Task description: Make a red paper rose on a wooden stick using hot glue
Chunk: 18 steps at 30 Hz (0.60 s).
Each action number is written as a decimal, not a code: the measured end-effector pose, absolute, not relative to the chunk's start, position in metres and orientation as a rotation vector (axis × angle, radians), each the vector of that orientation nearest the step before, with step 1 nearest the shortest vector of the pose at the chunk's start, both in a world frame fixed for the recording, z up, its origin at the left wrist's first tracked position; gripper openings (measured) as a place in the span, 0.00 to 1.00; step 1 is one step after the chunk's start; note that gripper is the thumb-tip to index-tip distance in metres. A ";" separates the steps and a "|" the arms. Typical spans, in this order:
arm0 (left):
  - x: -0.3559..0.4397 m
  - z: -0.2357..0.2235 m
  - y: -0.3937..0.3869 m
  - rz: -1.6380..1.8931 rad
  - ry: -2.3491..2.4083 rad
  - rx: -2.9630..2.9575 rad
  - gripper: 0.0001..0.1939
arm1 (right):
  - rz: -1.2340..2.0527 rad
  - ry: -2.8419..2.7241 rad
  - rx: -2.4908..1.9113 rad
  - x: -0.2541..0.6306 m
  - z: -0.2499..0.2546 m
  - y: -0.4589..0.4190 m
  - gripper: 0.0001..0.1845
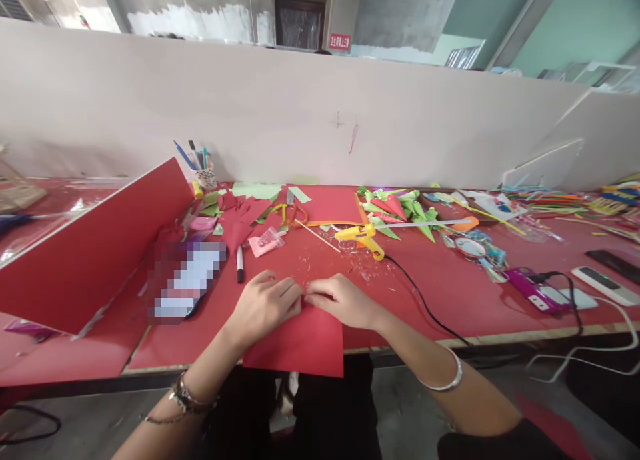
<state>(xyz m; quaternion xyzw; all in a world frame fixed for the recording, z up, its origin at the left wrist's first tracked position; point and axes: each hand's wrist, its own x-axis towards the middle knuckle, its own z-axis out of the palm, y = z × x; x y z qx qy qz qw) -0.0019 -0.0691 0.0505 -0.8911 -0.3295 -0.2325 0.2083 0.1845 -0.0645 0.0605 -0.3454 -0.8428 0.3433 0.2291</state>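
Red paper (307, 347), one sheet pinched at its far edge by two curled hands (267, 305) (347, 301), one yellow glue gun (359, 234) beyond

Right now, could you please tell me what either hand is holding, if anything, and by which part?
The left hand and right hand both hold the red paper at its far end.
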 end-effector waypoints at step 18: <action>-0.039 0.063 -0.072 -0.734 -1.551 -3.030 0.13 | 0.859 -2.429 -0.981 0.210 0.069 -0.061 0.13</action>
